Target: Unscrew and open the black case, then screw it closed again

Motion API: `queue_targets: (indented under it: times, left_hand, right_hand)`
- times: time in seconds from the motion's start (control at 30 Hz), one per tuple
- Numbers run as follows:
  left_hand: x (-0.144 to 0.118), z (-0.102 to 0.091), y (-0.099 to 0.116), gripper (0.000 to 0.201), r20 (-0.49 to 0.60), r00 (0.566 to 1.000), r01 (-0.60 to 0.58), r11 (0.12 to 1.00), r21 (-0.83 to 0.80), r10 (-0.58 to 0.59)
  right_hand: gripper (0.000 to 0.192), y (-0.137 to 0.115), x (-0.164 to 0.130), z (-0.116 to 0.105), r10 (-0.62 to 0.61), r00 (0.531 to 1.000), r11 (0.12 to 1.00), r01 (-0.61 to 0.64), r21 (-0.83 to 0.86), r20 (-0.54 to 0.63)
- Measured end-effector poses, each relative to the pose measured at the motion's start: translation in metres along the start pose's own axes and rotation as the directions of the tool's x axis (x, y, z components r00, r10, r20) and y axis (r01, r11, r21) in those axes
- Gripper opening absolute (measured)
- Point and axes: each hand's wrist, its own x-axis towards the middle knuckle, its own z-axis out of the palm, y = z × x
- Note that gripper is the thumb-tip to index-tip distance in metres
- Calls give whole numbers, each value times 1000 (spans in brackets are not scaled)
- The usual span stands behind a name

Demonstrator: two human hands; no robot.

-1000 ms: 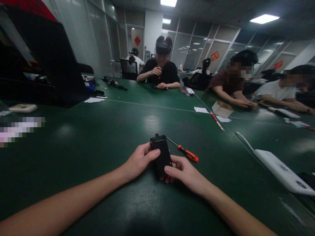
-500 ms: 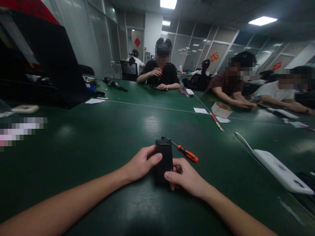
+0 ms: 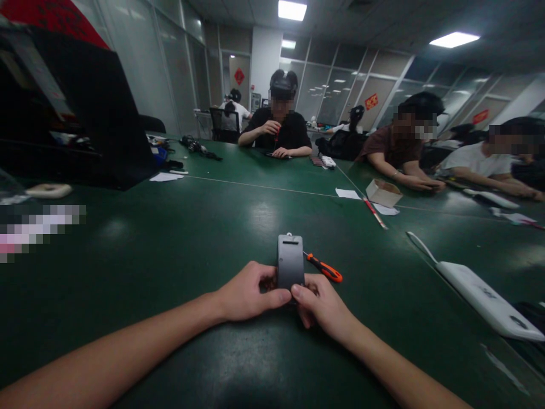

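Between my two hands is a dark, flat rectangular device (image 3: 290, 261) with a slot near its far end and a small loop sticking out at the top. I cannot make out its exact kind. My left hand (image 3: 249, 292) grips its left side, thumb across the lower face. My right hand (image 3: 321, 298) closes on the lower right corner, its thumb tip close to the left one. The fingers under the device are partly hidden. Just beyond my right hand lies a screwdriver (image 3: 326, 268) with an orange and black handle; the device covers part of its shaft.
On the green table (image 3: 191, 227), a white power bank-like device (image 3: 485, 295) with a strap lies at right. Farther off are a small open box (image 3: 383, 193) and paper slips (image 3: 347, 193). A large black panel (image 3: 93, 113) stands at left. Several people sit around the table.
The device has been tilted, so its face now catches the light and looks grey. My left thumb has slid down to its lower end, and my right hand has shifted slightly right.
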Motion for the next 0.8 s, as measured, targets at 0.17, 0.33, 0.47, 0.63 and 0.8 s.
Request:
queue_targets:
  times: [0.17, 0.33, 0.47, 0.63, 0.8]
  left_hand:
    - [-1, 1, -2, 46, -3, 1000, 3, 999, -36, -3]
    - [-1, 1, 0, 50, -25, 1000, 0, 999, -50, -2]
    - [-2, 3, 5, 51, -57, 998, 7, 999, -45, -9]
    - [-1, 8, 8, 49, -122, 993, -13, 998, -53, 6]
    - [2, 9, 3, 46, -236, 970, 44, 997, -70, -60]
  right_hand:
    - [56, 5, -2, -2, 6, 1000, 1000, -6, -7, 17]
    - [55, 4, -4, -2, 29, 999, 1000, -29, -4, 22]
    - [52, 0, -4, -2, 20, 999, 999, -21, 31, 43]
    - [50, -4, -2, -2, 5, 1000, 1000, -5, 30, 14]
    - [44, -4, -2, 2, -25, 999, 997, 27, -69, 30]
